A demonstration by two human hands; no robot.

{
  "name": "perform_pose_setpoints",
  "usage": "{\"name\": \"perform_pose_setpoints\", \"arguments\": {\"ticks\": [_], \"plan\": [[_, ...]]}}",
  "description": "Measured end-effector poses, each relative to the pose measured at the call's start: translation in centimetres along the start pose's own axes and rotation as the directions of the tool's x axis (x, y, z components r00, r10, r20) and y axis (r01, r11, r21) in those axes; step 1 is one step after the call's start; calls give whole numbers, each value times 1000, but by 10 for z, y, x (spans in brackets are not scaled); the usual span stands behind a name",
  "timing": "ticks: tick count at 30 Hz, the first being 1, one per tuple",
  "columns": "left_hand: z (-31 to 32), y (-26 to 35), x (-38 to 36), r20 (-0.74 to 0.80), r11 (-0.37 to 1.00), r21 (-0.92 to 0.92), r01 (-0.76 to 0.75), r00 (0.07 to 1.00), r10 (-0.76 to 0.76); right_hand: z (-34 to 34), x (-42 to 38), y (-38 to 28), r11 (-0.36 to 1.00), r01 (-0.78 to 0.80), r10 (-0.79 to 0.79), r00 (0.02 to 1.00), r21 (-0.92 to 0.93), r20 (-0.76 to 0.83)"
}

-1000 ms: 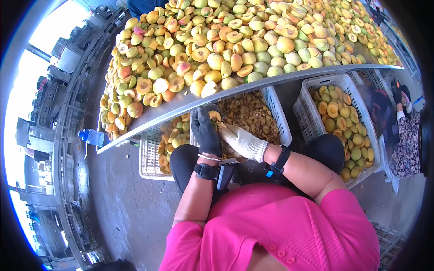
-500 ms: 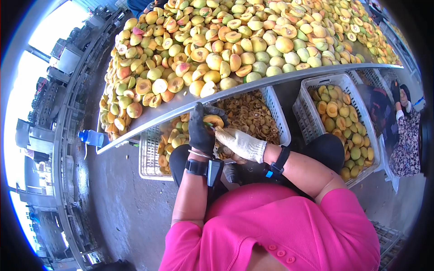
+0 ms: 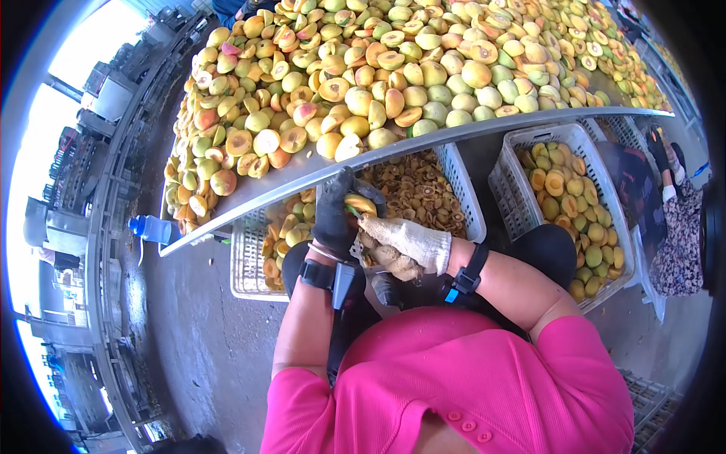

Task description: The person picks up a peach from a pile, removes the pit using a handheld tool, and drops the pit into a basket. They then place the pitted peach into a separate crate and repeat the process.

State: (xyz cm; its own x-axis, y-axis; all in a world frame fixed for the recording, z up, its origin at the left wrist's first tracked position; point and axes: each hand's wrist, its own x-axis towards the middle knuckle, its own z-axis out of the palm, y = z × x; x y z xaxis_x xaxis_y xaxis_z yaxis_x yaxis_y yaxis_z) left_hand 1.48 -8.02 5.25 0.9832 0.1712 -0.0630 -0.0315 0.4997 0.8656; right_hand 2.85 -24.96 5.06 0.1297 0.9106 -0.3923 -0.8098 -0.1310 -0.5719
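My left hand (image 3: 336, 216), in a dark glove, is closed around a yellow peach half (image 3: 361, 203) just below the table edge. My right hand (image 3: 397, 244), in a white knit glove, has its fingers curled and their tips against the lower side of that fruit. Something thin shows at the right fingertips, mostly hidden and too small to name. Under both hands stand a crate of yellow fruit pieces (image 3: 285, 236) on the left and a crate of brownish pitted pieces (image 3: 423, 185) beside it.
A metal table (image 3: 287, 185) heaped with whole and halved peaches (image 3: 363, 76) spans the front. To the right stands a white crate (image 3: 514, 204) of fruit halves. A blue-capped bottle (image 3: 155, 229) hangs at the table's left corner. Another person's hand (image 3: 667, 178) is at far right.
My left hand and the peach half have shifted slightly, the left forearm moving left. The right hand has turned a little, its lower curled fingers now showing more.
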Motion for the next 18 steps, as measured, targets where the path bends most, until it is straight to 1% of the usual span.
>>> {"name": "perform_pose_setpoints", "arguments": {"ticks": [2, 3, 4, 5, 6, 7, 9, 10, 11, 12, 14, 15, 16, 17, 18], "plan": [[2, -3, -1, -66, 994, -108, 34, 997, -42, -1, 1, 1, 998, 15, -17, 999, -63, -35], [0, -2, 0, -33, 994, 107, 22, 999, -19, -2, 1, 1, 995, 22, -28, 998, -96, -54], [-4, 0, 0, 1, 949, 316, 4, 1000, -4, -3, 3, 3, 980, 60, -74, 995, -189, -64], [-9, 1, -1, 33, 860, 511, -20, 999, 3, -5, 6, 6, 978, 69, -83, 994, -195, -65], [-9, -2, 1, 54, 785, 615, -70, 997, 46, -8, 10, 10, 977, 76, -91, 994, -200, -65], [-10, -3, 0, 64, 776, 625, -87, 996, 60, -10, 13, 13, 975, 85, -100, 993, -203, -64], [-11, -4, 0, 93, 755, 643, -126, 992, 86, -4, 9, 12, 995, 33, -36, 999, -96, -34], [-12, -2, -1, 92, 870, 489, -59, 996, 16, -2, 7, 11, 999, 1, -2, 1000, -38, -5], [-11, 2, -6, 104, 949, 316, 17, 993, -52, -2, 6, 11, 999, -34, 33, 999, 16, 26], [-11, 5, -10, 127, 986, 132, 99, 985, -116, -3, 6, 11, 999, -39, 39, 999, 11, 30], [-8, 4, -14, 52, 982, 146, 117, 991, -126, -6, 8, 10, 999, -49, 49, 998, 2, 41], [-7, 5, -14, 17, 980, 154, 127, 991, -131, -6, 9, 10, 998, -27, 29, 999, -60, 21], [-9, 4, -12, 63, 922, 385, 31, 996, -59, -7, 11, 12, 993, -6, 6, 1000, -121, 3], [-13, 3, -11, 123, 806, 588, -72, 992, -1, -8, 11, 13, 983, 14, -17, 1000, -182, -15], [-16, 2, -10, 194, 639, 749, -176, 980, 43, -7, 11, 14, 984, 8, -10, 1000, -179, -6]]}}
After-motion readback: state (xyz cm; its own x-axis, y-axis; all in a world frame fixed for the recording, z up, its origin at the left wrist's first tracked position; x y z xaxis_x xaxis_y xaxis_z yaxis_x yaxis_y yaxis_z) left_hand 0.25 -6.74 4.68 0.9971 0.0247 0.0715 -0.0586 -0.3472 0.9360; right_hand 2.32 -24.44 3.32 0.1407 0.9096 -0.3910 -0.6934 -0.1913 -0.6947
